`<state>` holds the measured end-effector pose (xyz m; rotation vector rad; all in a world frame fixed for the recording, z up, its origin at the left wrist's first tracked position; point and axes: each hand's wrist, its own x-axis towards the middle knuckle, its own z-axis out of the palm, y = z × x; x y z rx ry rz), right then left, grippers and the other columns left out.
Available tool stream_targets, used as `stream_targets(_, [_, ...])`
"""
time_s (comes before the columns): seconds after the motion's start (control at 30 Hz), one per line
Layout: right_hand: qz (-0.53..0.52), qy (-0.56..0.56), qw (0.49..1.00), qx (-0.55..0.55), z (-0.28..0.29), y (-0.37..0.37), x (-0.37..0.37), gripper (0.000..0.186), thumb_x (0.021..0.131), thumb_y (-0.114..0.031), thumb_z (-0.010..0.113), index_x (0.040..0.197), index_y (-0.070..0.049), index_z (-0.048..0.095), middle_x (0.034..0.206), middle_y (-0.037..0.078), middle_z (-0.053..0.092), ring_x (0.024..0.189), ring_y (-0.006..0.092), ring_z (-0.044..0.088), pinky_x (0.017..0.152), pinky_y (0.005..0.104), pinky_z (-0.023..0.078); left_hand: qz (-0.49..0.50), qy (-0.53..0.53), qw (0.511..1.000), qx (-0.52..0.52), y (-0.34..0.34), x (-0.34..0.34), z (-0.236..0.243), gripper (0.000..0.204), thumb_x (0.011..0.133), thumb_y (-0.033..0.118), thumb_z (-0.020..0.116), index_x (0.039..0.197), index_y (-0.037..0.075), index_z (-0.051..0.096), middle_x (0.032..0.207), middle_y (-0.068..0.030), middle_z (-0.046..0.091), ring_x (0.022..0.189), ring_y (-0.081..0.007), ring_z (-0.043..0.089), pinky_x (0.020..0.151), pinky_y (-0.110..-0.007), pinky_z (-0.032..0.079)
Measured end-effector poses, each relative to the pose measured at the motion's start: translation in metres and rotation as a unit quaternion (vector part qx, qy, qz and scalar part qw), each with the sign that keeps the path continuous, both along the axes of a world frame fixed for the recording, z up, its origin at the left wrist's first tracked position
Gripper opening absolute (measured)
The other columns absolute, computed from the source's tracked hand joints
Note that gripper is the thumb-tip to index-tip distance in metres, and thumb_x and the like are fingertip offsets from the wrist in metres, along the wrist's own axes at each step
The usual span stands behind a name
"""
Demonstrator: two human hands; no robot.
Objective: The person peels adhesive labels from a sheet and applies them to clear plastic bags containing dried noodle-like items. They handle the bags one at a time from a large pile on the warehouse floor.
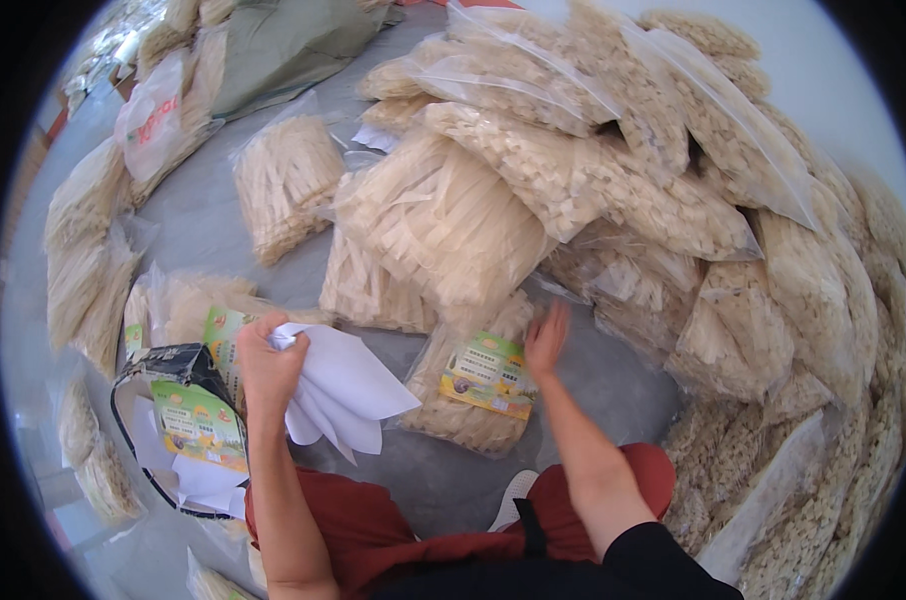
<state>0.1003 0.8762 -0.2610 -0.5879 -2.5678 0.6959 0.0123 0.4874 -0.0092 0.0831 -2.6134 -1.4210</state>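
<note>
In my left hand (270, 362), closed in a grip, is a bunch of white paper sheets (345, 392) that fan out to the right. A green printed card (221, 335) shows right beside that hand; whether it is held too, I cannot tell. My right hand (547, 342) has its fingers stretched out, at the right edge of a clear bag (458, 425) of pale dried strips. A green and yellow label card (489, 376) lies on that bag. Left of my left hand stands a black-rimmed container (178, 358) with similar cards (198, 425) and white paper in it.
Large clear bags of pale dried strips (443, 205) lie just beyond my hands. A high heap of filled bags (613, 185) rises at the far right and curves down along my right side. More bags (83, 265) line the left, and a grey-green sack (283, 50) lies behind.
</note>
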Motion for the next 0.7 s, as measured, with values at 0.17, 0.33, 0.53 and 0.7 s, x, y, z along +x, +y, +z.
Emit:
stream_targets(0.17, [0.04,-0.293,0.955,-0.031,0.012,0.048,-0.075,0.066,0.087,-0.04,0.054,0.136,-0.001,0.035,0.138,0.023,0.039,0.131,0.0338,0.033,0.108,0.0435,0.024,-0.115,-0.041,0.986,-0.114,0.005,0.013,0.01,0.014,0.06,0.004,0.062,0.062,-0.002,0.049,0.059,-0.0152,0.046,0.057,-0.0229,0.05,0.054,-0.036,0.038])
stream_targets(0.33, [0.098,-0.324,0.92,-0.198,-0.004,0.047,-0.061,0.069,0.072,-0.062,0.062,0.101,0.001,0.064,0.089,0.015,0.067,0.087,0.0262,0.064,0.077,0.035,0.047,-0.27,-0.019,0.955,-0.117,0.023,0.027,0.009,0.011,0.062,0.005,0.062,0.064,-0.001,0.053,0.07,-0.0155,0.054,0.07,-0.0374,0.055,0.059,-0.043,0.042])
stream_targets(0.53, [0.224,-0.406,0.87,-0.168,0.022,0.007,-0.019,0.042,0.078,-0.043,0.069,0.079,-0.001,0.067,0.068,0.003,0.063,0.061,0.0073,0.055,0.055,0.0275,0.044,-0.25,-0.013,0.968,0.025,0.036,0.026,0.002,0.008,0.063,0.002,0.059,0.069,-0.002,0.057,0.07,-0.0129,0.057,0.068,-0.0328,0.057,0.06,-0.037,0.045])
stream_targets(0.7, [0.303,-0.29,0.888,-0.19,-0.003,-0.053,0.038,0.034,0.08,-0.035,0.065,0.08,-0.001,0.067,0.063,0.008,0.059,0.063,0.0136,0.057,0.059,0.0348,0.045,-0.234,-0.125,0.939,0.219,0.04,0.013,0.009,0.014,0.063,-0.003,0.051,0.071,-0.003,0.062,0.073,-0.0077,0.065,0.073,-0.02,0.062,0.066,-0.027,0.046])
